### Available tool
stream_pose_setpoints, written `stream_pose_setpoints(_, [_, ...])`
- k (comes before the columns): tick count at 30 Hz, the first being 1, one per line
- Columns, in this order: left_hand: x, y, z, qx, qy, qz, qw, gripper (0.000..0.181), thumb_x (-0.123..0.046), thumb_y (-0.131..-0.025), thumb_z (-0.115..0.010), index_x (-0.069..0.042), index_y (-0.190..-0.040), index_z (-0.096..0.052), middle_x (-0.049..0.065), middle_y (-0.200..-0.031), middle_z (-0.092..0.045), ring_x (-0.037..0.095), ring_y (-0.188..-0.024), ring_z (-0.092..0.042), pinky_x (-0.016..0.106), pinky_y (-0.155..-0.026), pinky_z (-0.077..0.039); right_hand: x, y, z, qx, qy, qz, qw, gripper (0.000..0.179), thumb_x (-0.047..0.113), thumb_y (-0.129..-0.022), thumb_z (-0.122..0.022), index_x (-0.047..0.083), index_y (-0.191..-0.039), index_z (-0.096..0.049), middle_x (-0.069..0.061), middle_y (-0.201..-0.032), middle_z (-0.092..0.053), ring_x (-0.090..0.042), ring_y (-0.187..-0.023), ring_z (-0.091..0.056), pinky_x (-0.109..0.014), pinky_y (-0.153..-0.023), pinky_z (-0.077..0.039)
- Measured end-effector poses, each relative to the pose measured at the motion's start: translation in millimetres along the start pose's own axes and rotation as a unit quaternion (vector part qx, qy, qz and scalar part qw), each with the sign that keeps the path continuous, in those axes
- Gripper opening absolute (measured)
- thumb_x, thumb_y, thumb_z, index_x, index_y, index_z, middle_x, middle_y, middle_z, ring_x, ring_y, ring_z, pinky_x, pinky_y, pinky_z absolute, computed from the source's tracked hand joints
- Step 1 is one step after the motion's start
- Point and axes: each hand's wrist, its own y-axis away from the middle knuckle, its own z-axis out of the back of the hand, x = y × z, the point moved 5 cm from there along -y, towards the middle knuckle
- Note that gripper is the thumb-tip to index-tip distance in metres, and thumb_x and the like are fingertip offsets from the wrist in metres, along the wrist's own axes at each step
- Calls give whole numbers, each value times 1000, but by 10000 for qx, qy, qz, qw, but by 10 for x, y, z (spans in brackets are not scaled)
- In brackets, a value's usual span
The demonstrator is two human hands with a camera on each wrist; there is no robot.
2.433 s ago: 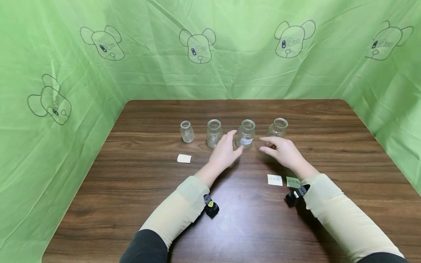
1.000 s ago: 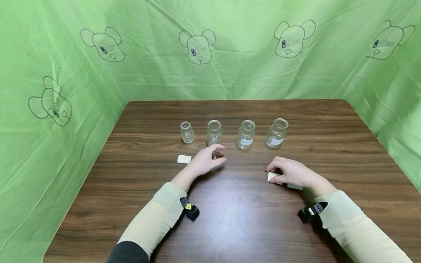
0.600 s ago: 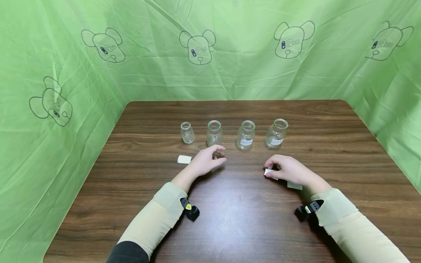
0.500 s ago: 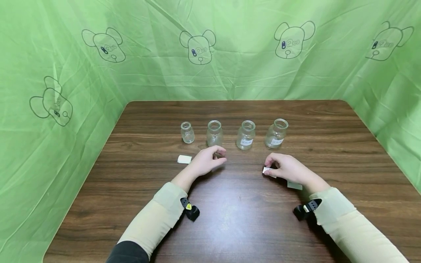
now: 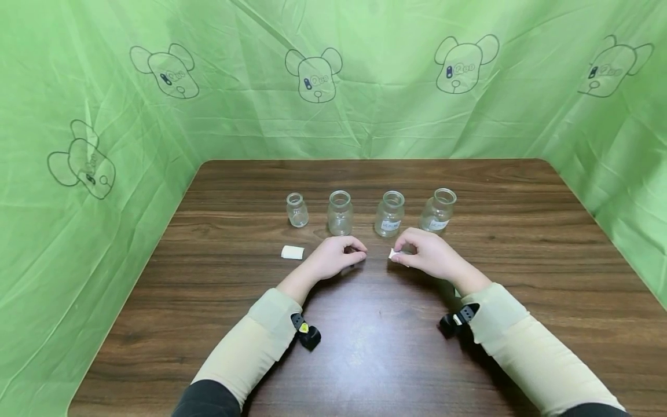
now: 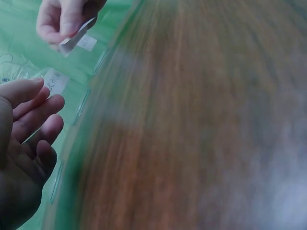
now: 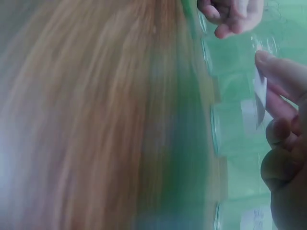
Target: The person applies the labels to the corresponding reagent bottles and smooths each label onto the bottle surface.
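Note:
In the head view my right hand (image 5: 429, 255) pinches a small white paper label (image 5: 392, 254) between thumb and fingertips, over the table in front of the jars. The right wrist view shows this label (image 7: 260, 96) edge-on, slightly bent. My left hand (image 5: 333, 258) faces it, fingers loosely bent, holding nothing, in front of an unlabelled glass jar (image 5: 340, 215). To the right of that jar stand two labelled glass jars, one in the middle (image 5: 389, 214) and one at the right end (image 5: 439, 209).
A smaller glass jar (image 5: 297, 211) stands at the left end of the row. Another white label (image 5: 292, 252) lies on the wooden table (image 5: 219, 278) left of my left hand. One more label (image 5: 457, 292) is mostly hidden under my right wrist. Green cloth (image 5: 365, 127) surrounds the table.
My right hand has left the right-end jar, picked up a label from the table and carried it left and forward. My left hand has drawn back from the jars and shifted slightly right.

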Motion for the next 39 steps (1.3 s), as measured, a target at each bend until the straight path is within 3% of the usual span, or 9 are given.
stream_pose_setpoints(5, [-16,-11,-32,55,316,-33,9995,12,-27,-89,-63,-19,-94,-69,-11,-81,-64,6,-74,-58,24,-71,-47,100,-110,-72,-64,-2,71,10000,16,29,-80,-75,21,-87,-62,10,-82,-57,-9,-68,-46,-27,-61,-39])
stream_pose_setpoints(13, [0,-30,-75,143,913,8,9957,9,-24,-88,-64,-16,-91,-69,-6,-78,-64,13,-60,-58,27,-55,-49,220,-200,-146,-116,-135,250,9995,17,26,-80,-75,17,-89,-63,3,-82,-58,-12,-67,-44,-28,-60,-38])
stream_pose_setpoints(22, [-42,-28,-56,0,994,-183,9949,7,-18,-86,-63,-12,-88,-67,-4,-77,-62,8,-65,-56,24,-63,-48,268,-217,-182,-193,-187,471,9985,17,25,-81,-74,17,-89,-62,3,-84,-59,-9,-67,-45,-27,-60,-39])
stream_pose_setpoints(32, [-25,-28,-92,-38,1239,-84,9923,5,-15,-87,-62,-10,-86,-64,-2,-74,-59,16,-56,-55,28,-50,-48,312,-227,-231,-349,-219,712,9966,8,19,-82,-73,17,-86,-66,6,-90,-56,-14,-75,-52,-26,-65,-43])
stream_pose_setpoints(39, [-15,-15,-75,-173,999,-183,9947,10,-23,-89,-64,-14,-89,-66,-4,-73,-60,18,-56,-56,28,-52,-48,292,-205,-273,-544,-430,629,9956,11,19,-80,-74,17,-84,-64,6,-82,-56,-10,-69,-49,-25,-60,-41])
